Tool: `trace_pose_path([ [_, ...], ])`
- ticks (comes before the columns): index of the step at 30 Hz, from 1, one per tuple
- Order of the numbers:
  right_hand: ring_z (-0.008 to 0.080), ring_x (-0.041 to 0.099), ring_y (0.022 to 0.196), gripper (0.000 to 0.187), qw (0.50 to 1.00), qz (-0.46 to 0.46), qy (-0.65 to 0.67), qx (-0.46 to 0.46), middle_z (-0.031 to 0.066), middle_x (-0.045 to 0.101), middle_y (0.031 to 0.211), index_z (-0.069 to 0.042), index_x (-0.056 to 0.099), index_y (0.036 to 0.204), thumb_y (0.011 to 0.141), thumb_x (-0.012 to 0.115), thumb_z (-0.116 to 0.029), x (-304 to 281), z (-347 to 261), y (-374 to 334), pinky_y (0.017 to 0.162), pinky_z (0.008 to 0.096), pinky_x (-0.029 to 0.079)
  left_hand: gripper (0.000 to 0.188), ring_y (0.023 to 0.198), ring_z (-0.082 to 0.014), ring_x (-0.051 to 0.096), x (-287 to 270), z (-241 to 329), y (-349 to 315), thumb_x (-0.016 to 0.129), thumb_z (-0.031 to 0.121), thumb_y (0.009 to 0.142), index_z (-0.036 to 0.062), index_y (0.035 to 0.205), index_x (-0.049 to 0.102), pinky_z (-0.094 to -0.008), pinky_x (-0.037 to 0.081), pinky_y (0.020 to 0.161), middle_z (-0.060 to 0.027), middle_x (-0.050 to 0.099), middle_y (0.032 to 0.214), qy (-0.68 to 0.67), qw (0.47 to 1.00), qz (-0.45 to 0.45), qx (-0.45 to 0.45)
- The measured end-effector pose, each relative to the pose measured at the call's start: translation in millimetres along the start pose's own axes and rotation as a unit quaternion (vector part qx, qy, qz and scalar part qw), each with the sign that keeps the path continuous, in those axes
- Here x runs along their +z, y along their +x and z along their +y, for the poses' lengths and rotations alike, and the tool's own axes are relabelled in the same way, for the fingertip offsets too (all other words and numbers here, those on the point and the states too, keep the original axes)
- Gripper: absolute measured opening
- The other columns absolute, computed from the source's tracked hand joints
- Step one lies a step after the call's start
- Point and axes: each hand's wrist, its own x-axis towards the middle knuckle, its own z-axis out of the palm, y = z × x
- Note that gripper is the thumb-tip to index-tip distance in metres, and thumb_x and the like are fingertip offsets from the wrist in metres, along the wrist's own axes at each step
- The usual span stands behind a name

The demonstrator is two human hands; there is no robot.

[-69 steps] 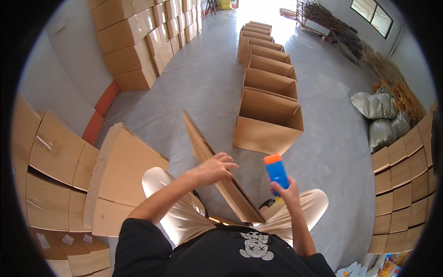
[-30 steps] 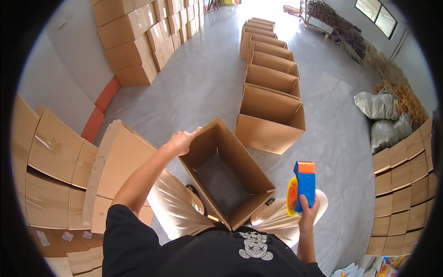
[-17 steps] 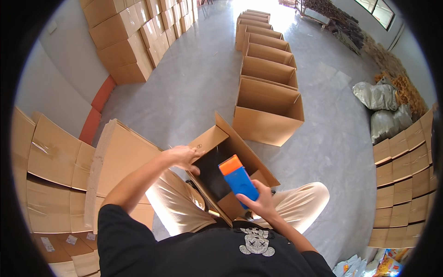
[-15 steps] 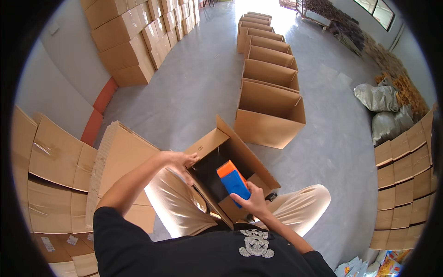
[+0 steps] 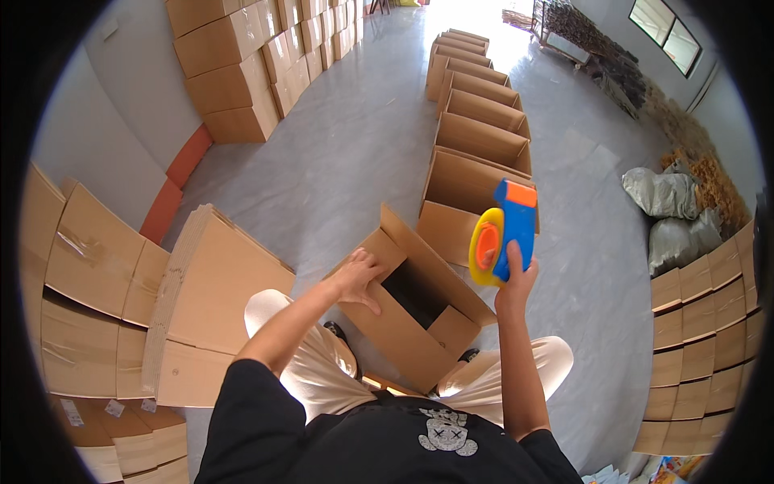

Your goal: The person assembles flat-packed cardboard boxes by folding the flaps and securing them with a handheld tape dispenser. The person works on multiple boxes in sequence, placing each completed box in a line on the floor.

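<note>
The left hand (image 5: 357,281), fingers loosely spread and thumb stretched out, lies on the folded-in flaps at the left of an open carton (image 5: 403,335). The right hand (image 5: 516,282) is closed around a handheld tape dispenser (image 5: 524,226), raised right of the frame's centre: blue body, orange tip, yellow ring with an orange hub at its left side.

The carton, plain brown, sits slantwise at lower centre, between the person's knees. Its short end flaps and near long flap are turned inward, leaving a dark gap; the far long flap stands up.

Flattened cartons (image 5: 226,298) lean in a stack at lower left, just beside the left knee. The dispenser partly blocks the view of the nearest in a row of open-topped cartons (image 5: 451,230) running to the top of the frame. That nearest one shows bare inner walls; the bottoms of the others are hidden. Taped cartons (image 5: 226,81) are piled at upper left, and grey sacks (image 5: 661,194) slump at the right.
</note>
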Motion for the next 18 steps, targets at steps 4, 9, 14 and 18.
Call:
trace_pose_path([
  [4,0.0133,0.057,0.087,0.049,0.993,0.001,0.025,0.117,0.0071,0.057,0.098,0.000,0.050,0.111,0.082,0.069,-0.034,-14,50,-8,0.075,0.0269,0.048,0.106,0.125,-0.0338,0.041,27,11,-18,0.073,0.058,0.063,0.0009,0.140,0.028,-0.0369,0.035,0.103,-0.0196,0.039,0.138,-0.081,0.967,0.152,-0.187],
  [9,0.0142,0.060,0.064,0.038,0.952,-0.226,-0.175,0.109,0.0050,0.063,0.078,-0.002,0.059,0.091,0.076,0.075,-0.033,-13,86,-118,0.060,0.0275,0.048,0.050,0.114,-0.0286,0.055,68,-24,-18,0.060,0.031,0.086,0.0052,0.128,0.050,-0.0341,0.043,0.095,-0.0146,0.056,0.123,-0.366,0.810,0.341,-0.305],
  [14,0.0125,0.062,0.069,0.040,0.929,-0.278,-0.239,0.049,0.0084,0.066,0.079,0.003,0.059,0.095,0.073,0.077,-0.026,-13,82,-125,0.062,0.0270,0.050,0.027,0.103,-0.0219,0.063,51,-12,-15,0.060,0.017,0.086,0.0069,0.111,0.065,-0.0280,0.048,0.086,-0.0130,0.063,0.111,-0.272,0.843,0.297,-0.356],
  [18,0.0115,0.061,0.071,0.036,0.937,-0.288,-0.142,0.137,0.0080,0.065,0.082,0.003,0.059,0.098,0.076,0.074,-0.021,-2,65,-101,0.065,0.0246,0.050,0.026,0.099,-0.0232,0.064,47,-14,-12,0.059,0.014,0.084,0.0074,0.108,0.066,-0.0299,0.050,0.084,-0.0120,0.063,0.110,-0.331,0.818,0.301,-0.361],
])
